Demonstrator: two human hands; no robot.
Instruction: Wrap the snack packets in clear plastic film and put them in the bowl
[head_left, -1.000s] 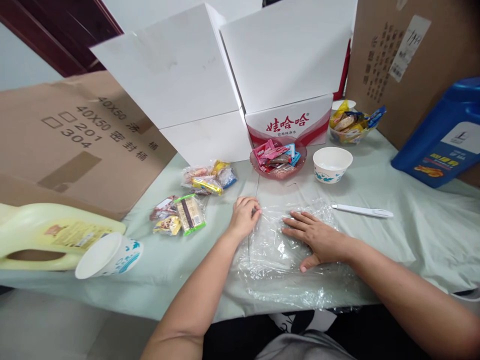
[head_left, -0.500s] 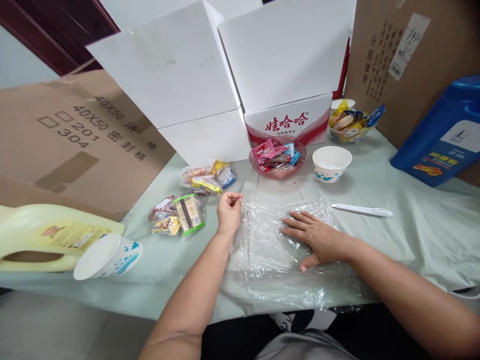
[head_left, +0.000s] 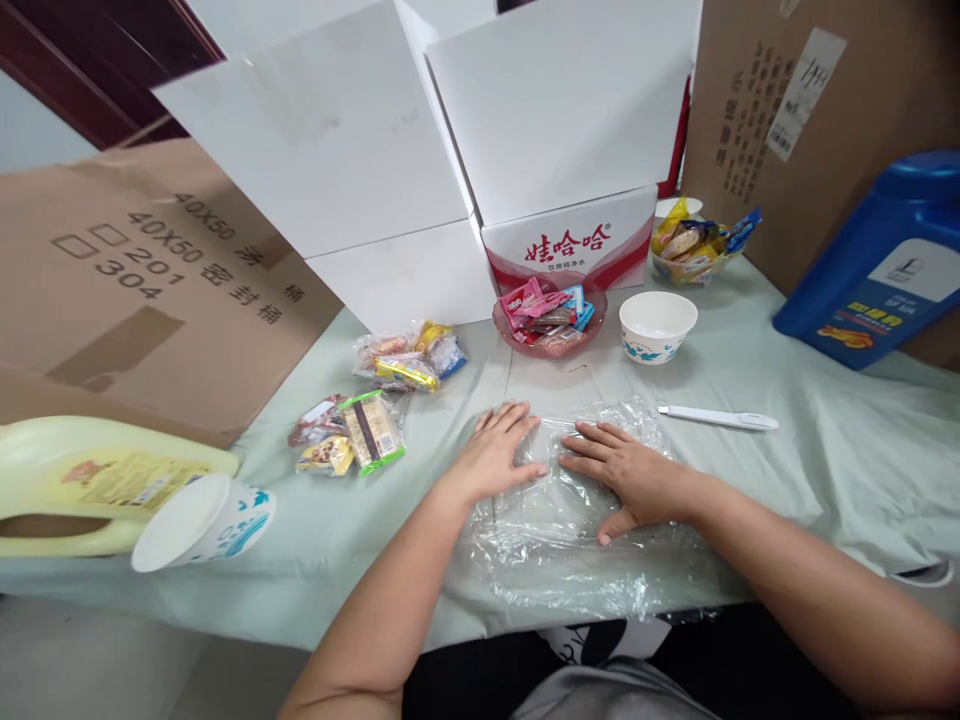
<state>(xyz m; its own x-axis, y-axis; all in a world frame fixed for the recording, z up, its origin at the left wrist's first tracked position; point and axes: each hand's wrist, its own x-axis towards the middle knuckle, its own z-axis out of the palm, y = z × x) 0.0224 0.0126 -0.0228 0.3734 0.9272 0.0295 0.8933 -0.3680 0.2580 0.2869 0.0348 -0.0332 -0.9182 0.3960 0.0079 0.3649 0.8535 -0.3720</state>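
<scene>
A crinkled sheet of clear plastic film (head_left: 555, 570) lies over the front of the cloth-covered table. My left hand (head_left: 495, 455) rests flat on its left part, fingers spread. On the film's right part, my right hand (head_left: 630, 475) also lies flat with its fingers apart. Neither hand holds anything. Just beyond the right hand is a slim white utility knife (head_left: 718, 417). To the left of my left hand are two clusters of wrapped snacks, one with a green-edged snack packet (head_left: 373, 432), the other with a yellow packet (head_left: 406, 373).
Behind the film stand a pink glass bowl (head_left: 551, 340) of wrapped sweets and a paper bowl (head_left: 658, 330). Another paper bowl (head_left: 202, 525) lies tipped by a yellow jug (head_left: 112, 480). A blue bottle (head_left: 862, 300) leans at right. White boxes (head_left: 330, 140) line the back.
My left hand has gone from a pinch at the film's upper left edge to lying flat on the film, slightly rightward. My right hand stays in place. The view has shifted a little.
</scene>
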